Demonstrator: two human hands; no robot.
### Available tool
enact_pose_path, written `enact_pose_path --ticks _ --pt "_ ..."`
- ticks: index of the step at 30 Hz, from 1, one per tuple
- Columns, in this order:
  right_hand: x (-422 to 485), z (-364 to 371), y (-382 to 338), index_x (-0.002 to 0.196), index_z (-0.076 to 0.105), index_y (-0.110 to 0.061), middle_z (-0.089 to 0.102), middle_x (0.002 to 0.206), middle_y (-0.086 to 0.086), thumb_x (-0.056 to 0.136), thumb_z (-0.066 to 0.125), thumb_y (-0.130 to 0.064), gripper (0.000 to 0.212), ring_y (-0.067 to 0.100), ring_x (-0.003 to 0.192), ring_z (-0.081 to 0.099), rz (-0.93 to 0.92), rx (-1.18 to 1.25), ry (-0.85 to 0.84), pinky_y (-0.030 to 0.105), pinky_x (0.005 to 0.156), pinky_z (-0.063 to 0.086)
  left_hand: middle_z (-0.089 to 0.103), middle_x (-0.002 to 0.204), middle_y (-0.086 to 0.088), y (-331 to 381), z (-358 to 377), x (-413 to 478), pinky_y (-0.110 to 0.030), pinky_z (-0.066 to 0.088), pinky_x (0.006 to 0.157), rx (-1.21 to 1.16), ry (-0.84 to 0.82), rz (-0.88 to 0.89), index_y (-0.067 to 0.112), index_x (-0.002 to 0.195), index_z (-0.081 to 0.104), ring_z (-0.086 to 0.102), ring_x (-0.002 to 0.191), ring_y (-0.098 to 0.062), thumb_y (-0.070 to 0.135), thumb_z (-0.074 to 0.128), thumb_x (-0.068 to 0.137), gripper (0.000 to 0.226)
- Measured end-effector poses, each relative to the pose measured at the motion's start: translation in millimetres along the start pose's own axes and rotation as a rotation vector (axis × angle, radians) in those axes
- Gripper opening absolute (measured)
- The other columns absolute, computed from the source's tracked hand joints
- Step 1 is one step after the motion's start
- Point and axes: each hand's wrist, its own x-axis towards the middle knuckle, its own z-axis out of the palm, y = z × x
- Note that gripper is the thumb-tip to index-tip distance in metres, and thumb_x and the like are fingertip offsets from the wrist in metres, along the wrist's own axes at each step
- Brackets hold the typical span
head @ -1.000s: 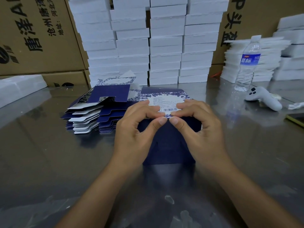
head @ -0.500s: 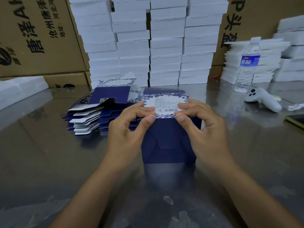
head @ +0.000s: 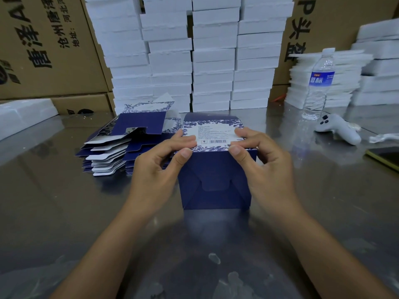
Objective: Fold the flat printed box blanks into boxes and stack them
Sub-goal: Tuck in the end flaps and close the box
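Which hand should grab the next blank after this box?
Left. The blanks lie left of the box, right beside the left hand, which pinches the box's top left edge. The right hand grips the box's other side and would have to cross over it.

Text (head: 212,133) on box (head: 214,188) illegibly small.

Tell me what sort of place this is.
Probably a packing workshop or stockroom: white foam blocks stacked by cardboard cartons, a pile of flat box blanks and a folded blue box on the metal table.
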Motion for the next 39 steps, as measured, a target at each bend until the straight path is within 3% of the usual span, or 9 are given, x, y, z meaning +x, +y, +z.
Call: enact_pose_path --ticks 5,8,13,22,27,30,33,35,39 --pt "-0.1 -0.3 -1.3 0.074 0.068 -0.044 0.062 0.111 -0.024 0.076 0.069 -0.045 0.002 -0.003 0.111 0.056 0.011 0.028 0.006 0.025 0.092 0.046 0.066 0.108 0.016 -0.9 0.2 -0.4 -0.011 0.038 0.097 0.015 0.002 0.008 0.027 0.098 0.066 0.049 0.124 0.003 0.029 0.053 0.083 0.019" --pt "-1.3 -3.2 -1.1 0.081 0.070 -0.041 0.059 0.125 -0.016 0.072 0.062 -0.052 0.017 -0.001 0.119 0.052 0.060 0.044 -0.004 0.034 0.097 0.047 0.064 0.112 0.020 -1.3 -1.0 -0.2 -0.009 0.036 0.097 0.002 -0.013 -0.001 0.028 0.101 0.066 0.047 0.125 0.003 0.028 0.050 0.087 0.022" --pt "1.2 -4.5 -1.9 0.087 0.069 -0.040 0.058 0.130 -0.010 0.068 0.058 -0.056 0.027 -0.013 0.115 0.049 0.123 0.088 -0.037 0.010 0.083 0.046 0.062 0.114 0.020 -1.4 -2.0 1.0 -0.007 0.035 0.097 -0.013 -0.014 -0.009 0.026 0.107 0.064 0.045 0.127 0.002 0.027 0.046 0.089 0.026" --pt "2.0 -4.1 1.7 0.085 0.070 -0.039 0.059 0.130 -0.007 0.079 0.054 -0.046 0.018 -0.008 0.119 0.048 0.111 0.095 -0.063 0.004 0.078 0.042 0.063 0.112 0.024 0.7 -1.0 2.4 -0.005 0.034 0.096 -0.024 -0.005 -0.045 0.026 0.107 0.064 0.045 0.126 0.003 0.029 0.045 0.088 0.028" --pt "3.6 -5.6 4.1 0.084 0.071 -0.046 0.055 0.124 -0.028 0.084 0.044 -0.052 0.028 -0.009 0.121 0.047 0.143 0.103 -0.084 0.031 0.104 0.042 0.065 0.104 0.031 1.7 -3.5 2.9 -0.003 0.035 0.093 -0.080 -0.003 -0.091 0.026 0.100 0.067 0.046 0.125 0.004 0.031 0.045 0.087 0.027" --pt "6.0 -4.7 5.5 0.081 0.072 -0.044 0.056 0.120 -0.030 0.084 0.045 -0.049 0.028 -0.008 0.119 0.049 0.141 0.108 -0.080 0.042 0.107 0.039 0.065 0.102 0.033 0.4 -3.5 4.2 -0.004 0.035 0.094 -0.072 -0.004 -0.077 0.027 0.098 0.067 0.047 0.125 0.001 0.031 0.045 0.087 0.025" --pt "4.6 -3.2 5.4 0.081 0.071 -0.044 0.056 0.128 -0.019 0.083 0.046 -0.050 0.026 -0.009 0.120 0.048 0.118 0.114 -0.082 0.023 0.099 0.043 0.065 0.110 0.027 -4.0 -2.5 2.3 -0.006 0.037 0.094 -0.079 0.014 -0.053 0.028 0.100 0.067 0.048 0.125 0.001 0.032 0.050 0.085 0.023" --pt "1.6 -3.7 6.0 0.090 0.068 -0.043 0.050 0.137 -0.014 0.080 0.053 -0.052 0.021 -0.010 0.122 0.044 0.096 0.085 -0.119 0.015 0.092 0.044 0.057 0.128 0.022 -10.3 -1.0 -1.1 -0.011 0.040 0.096 -0.070 0.031 -0.079 0.034 0.110 0.065 0.045 0.126 0.005 0.034 0.059 0.078 0.032" --pt "-4.1 -5.4 10.2 0.121 0.046 -0.052 0.031 0.146 -0.025 0.071 0.067 -0.053 0.054 -0.001 0.132 0.035 0.113 -0.086 -0.289 0.038 0.104 0.043 0.034 0.147 0.026 -20.6 3.0 -8.2 -0.026 0.045 0.102 -0.035 -0.066 -0.141 0.056 0.137 0.031 0.038 0.132 0.003 0.037 0.071 0.072 0.079"
